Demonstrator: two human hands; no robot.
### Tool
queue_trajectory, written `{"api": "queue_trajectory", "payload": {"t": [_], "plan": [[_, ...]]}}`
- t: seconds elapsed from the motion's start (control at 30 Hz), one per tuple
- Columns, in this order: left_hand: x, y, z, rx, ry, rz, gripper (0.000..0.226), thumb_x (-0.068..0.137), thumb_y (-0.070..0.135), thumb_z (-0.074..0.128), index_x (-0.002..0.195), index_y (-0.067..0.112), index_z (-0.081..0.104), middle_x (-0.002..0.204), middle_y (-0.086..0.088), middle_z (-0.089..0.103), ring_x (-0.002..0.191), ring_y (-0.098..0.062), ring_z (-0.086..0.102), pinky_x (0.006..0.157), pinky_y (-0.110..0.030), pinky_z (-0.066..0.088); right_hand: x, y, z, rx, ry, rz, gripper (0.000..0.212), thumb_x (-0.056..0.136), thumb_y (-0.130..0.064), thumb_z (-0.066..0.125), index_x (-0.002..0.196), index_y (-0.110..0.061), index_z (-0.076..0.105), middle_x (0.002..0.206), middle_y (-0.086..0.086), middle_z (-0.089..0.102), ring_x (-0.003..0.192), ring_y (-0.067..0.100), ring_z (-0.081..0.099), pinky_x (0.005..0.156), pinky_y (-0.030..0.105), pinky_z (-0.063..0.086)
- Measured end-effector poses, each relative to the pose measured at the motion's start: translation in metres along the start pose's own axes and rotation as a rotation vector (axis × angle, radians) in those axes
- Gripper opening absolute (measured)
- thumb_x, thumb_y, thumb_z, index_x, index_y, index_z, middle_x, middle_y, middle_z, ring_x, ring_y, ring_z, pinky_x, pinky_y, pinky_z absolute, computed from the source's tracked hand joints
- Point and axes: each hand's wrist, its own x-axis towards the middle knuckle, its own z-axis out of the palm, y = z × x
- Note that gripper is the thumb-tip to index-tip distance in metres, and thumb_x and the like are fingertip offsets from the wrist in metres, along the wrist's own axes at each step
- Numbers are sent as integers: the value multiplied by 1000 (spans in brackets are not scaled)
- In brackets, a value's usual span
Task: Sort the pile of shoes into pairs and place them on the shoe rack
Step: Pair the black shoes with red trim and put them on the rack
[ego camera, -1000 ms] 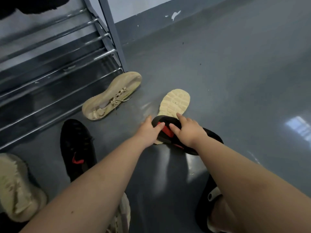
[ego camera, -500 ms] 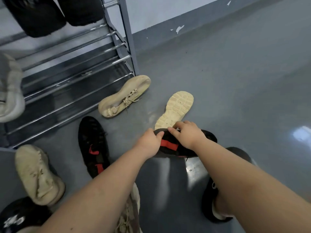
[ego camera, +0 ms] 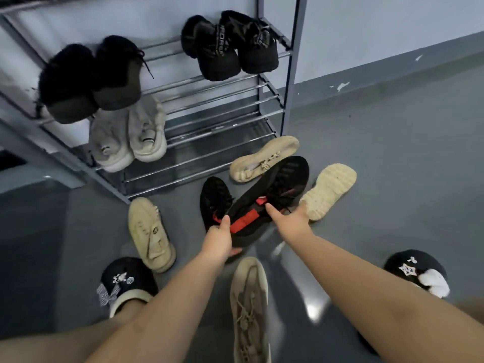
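A black shoe with a red strap [ego camera: 272,197] hangs tilted above the floor, held by both hands. My left hand [ego camera: 218,241] grips its heel end and my right hand [ego camera: 290,222] grips its side. Its black-and-red partner [ego camera: 213,199] lies on the floor just behind. Cream shoes lie around: one on its side [ego camera: 263,158], one sole-up [ego camera: 328,191], one upright at left [ego camera: 149,233] and a beige one [ego camera: 248,307] between my arms. The metal shoe rack [ego camera: 222,142] carries two black pairs [ego camera: 89,77] [ego camera: 229,45] and a pale grey pair [ego camera: 128,134].
My own feet in black slippers stand at the lower left [ego camera: 125,282] and lower right [ego camera: 416,271]. Grey glossy floor [ego camera: 392,158] stretches to the right. A pale wall with a grey baseboard [ego camera: 379,72] runs behind the rack.
The black-and-red shoe has been lifted off the floor and tilted up by both hands. The view has pulled back and up, showing more of the rack and my feet.
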Motion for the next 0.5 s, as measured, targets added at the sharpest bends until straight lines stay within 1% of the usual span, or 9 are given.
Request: {"api": "queue_trajectory", "payload": {"t": [0.03, 0.07, 0.1, 0.13, 0.2, 0.27, 0.33, 0.43, 0.5], "plan": [[-4, 0, -4, -74, -10, -31, 45, 100, 34, 39, 126, -2, 48, 127, -22, 55, 111, -37, 57, 76, -42, 52, -6, -3, 6, 146, -105, 81, 93, 80, -60, 62, 148, -8, 25, 142, 13, 45, 123, 31, 50, 103, 45, 42], [-9, 0, -7, -123, -23, -48, 44, 101, 33, 40, 127, -2, 48, 126, -23, 56, 111, -38, 58, 77, -42, 51, -16, -7, 12, 225, -230, 137, 77, 82, -58, 60, 138, -8, 41, 123, 10, 58, 103, 27, 60, 90, 42, 50], [-13, 0, -9, -161, -46, -64, 44, 101, 32, 40, 127, -2, 48, 123, -23, 57, 107, -38, 60, 77, -41, 52, -25, -11, 18, 248, -321, 134, 61, 85, -54, 59, 127, -10, 51, 104, 7, 63, 86, 23, 62, 79, 38, 52], [-17, -1, -11, -199, -78, -79, 43, 101, 32, 40, 127, -1, 48, 119, -23, 59, 98, -36, 63, 75, -39, 52, -31, -14, 24, 260, -351, 96, 49, 87, -48, 60, 120, -12, 55, 94, 6, 64, 76, 21, 61, 72, 36, 51], [-24, -3, -15, -290, -139, -121, 42, 101, 33, 40, 126, 1, 49, 112, -23, 59, 85, -31, 63, 74, -38, 52, -37, -16, 36, 307, -330, 31, 44, 89, -40, 62, 121, -12, 52, 98, 10, 66, 77, 24, 64, 68, 35, 53], [-26, -6, -22, -358, -175, -174, 42, 101, 33, 39, 127, 2, 49, 120, -26, 58, 96, -36, 62, 77, -39, 49, -40, -16, 44, 300, -314, 7, 48, 89, -41, 61, 125, -11, 48, 110, 13, 66, 84, 26, 66, 67, 36, 54], [-25, -9, -30, -383, -194, -213, 40, 101, 34, 38, 126, 4, 50, 127, -25, 57, 113, -40, 58, 78, -38, 48, -41, -14, 49, 261, -322, 12, 50, 90, -45, 58, 126, -11, 47, 111, 12, 64, 79, 21, 65, 60, 32, 55], [-21, -14, -41, -370, -222, -232, 38, 101, 33, 38, 124, 5, 50, 127, -22, 58, 112, -37, 59, 70, -34, 51, -44, -11, 57, 279, -400, 70, 51, 87, -52, 57, 122, -16, 51, 108, 8, 66, 79, 17, 64, 58, 29, 52], [-15, -19, -46, -326, -247, -235, 40, 101, 32, 39, 129, 4, 48, 128, -20, 57, 111, -35, 60, 71, -33, 53, -42, -7, 63, 270, -431, 85, 43, 86, -48, 61, 115, -17, 53, 99, 4, 67, 78, 17, 64, 60, 31, 53]]}}
